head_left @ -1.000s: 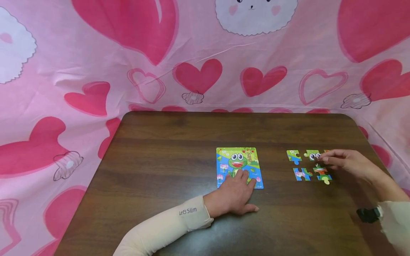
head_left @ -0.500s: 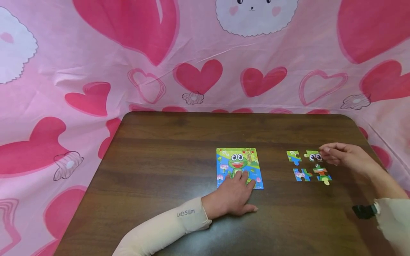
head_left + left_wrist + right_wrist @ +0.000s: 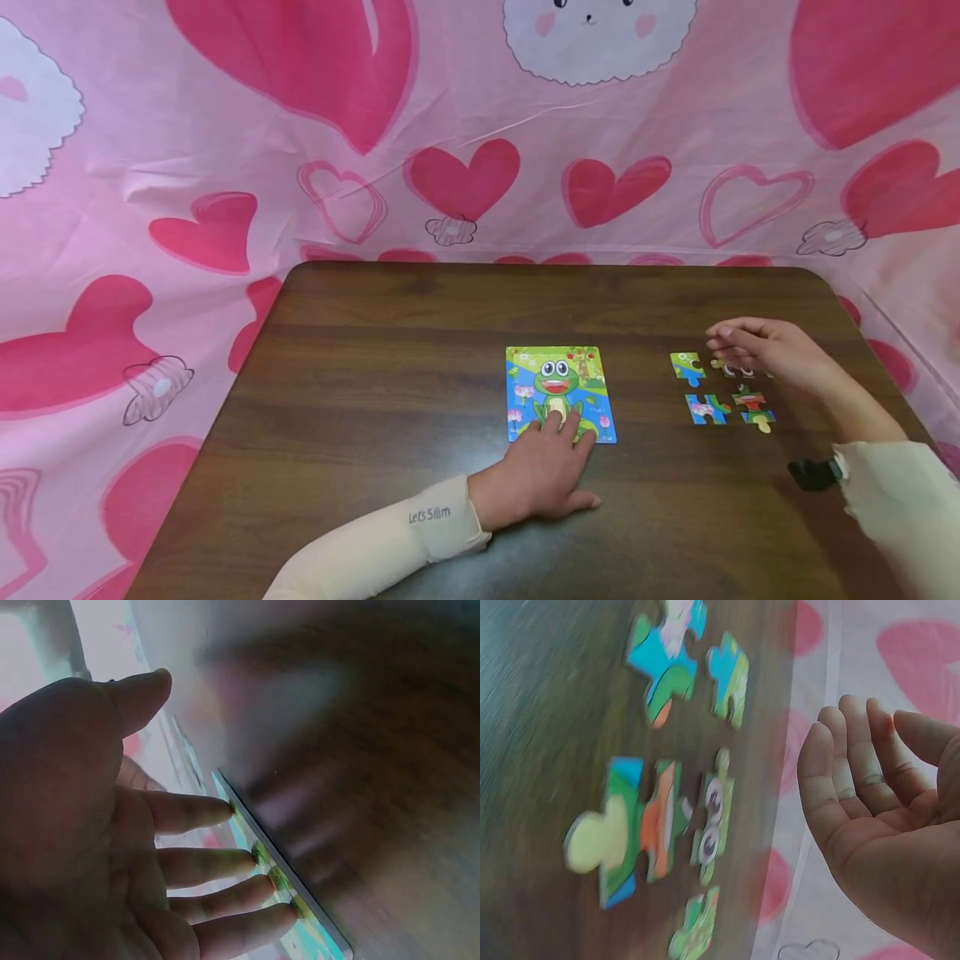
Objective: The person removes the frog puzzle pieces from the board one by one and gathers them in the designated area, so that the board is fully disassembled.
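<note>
A square frog puzzle board [image 3: 557,379] lies flat near the table's middle. My left hand [image 3: 542,471] rests fingertips on its lower part; in the left wrist view those fingers are nearly straight along the board's edge. Over at the right, my right hand [image 3: 780,350] hovers above loose puzzle pieces, thumb near the loosely bent fingers; the right wrist view shows nothing in it. Beneath lie a frog-eyes piece [image 3: 711,821], partly hidden by that hand in the head view, a mouth-and-belly piece [image 3: 619,836], a lotus piece [image 3: 707,409], a flowered corner piece [image 3: 685,367] and a green piece [image 3: 697,926].
The brown wooden table [image 3: 375,375] has rounded far corners. Behind and beside it hangs a pink cloth [image 3: 352,125] printed with hearts. Bare tabletop lies between the board and the loose pieces.
My right hand has moved left and slightly away from me, from the upper right piece to above the frog-eyes piece. My left hand has shifted only slightly on the board.
</note>
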Demonstrator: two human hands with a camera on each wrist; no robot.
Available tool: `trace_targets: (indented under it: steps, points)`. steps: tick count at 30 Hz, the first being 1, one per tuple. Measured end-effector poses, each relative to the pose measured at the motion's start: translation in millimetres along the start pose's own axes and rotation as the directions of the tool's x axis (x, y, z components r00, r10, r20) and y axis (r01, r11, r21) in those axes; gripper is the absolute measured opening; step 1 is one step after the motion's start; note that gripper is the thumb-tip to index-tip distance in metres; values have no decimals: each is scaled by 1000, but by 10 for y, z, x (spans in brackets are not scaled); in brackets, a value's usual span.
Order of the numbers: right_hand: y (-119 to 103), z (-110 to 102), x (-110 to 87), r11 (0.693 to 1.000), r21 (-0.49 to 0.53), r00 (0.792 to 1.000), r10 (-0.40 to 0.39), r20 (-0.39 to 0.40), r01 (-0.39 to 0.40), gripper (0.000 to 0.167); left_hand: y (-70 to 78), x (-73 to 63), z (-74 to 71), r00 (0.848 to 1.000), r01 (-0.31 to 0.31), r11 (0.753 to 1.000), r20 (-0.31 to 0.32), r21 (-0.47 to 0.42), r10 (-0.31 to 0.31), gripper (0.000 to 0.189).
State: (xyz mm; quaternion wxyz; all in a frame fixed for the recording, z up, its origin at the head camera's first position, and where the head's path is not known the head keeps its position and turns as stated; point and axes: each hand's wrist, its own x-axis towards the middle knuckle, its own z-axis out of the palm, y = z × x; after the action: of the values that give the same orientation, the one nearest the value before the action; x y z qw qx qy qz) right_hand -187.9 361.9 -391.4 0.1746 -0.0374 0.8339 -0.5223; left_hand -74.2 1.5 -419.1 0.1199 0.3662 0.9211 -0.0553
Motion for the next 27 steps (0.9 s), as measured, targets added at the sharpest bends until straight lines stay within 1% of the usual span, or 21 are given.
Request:
trace_targets:
  steps: [5,10,15,18,21,23,27]
  points:
    - [-93,120,61,999,-5,999,-34,29,34,22,6,-48,21,1000,-23,1000,-7,-22,22,80]
    - [-193,235,115,998,-12,998,-57,41,58,30,20,-118,5,1000,-16,999,-9,-38,16,80]
    - [-273,359,164,999,-27,997,-43,64,44,44,31,-157,14,1000,13,999,-15,-43,-13,81]
    - [-301,449,187,999,-29,996,-24,85,27,49,41,-171,38,999,16,999,-37,-29,-17,80]
    - [-328,558,213,1000,-25,994,-13,108,15,50,49,-186,55,998,12,1000,-67,-6,-12,80]
    - [-347,636,240,1000,-19,992,-18,125,20,50,49,-191,63,997,9,1000,-77,7,-9,80]
    - [-397,808,311,1000,-6,989,-7,145,8,49,46,-189,68,997,6,1000,-76,14,-5,80]
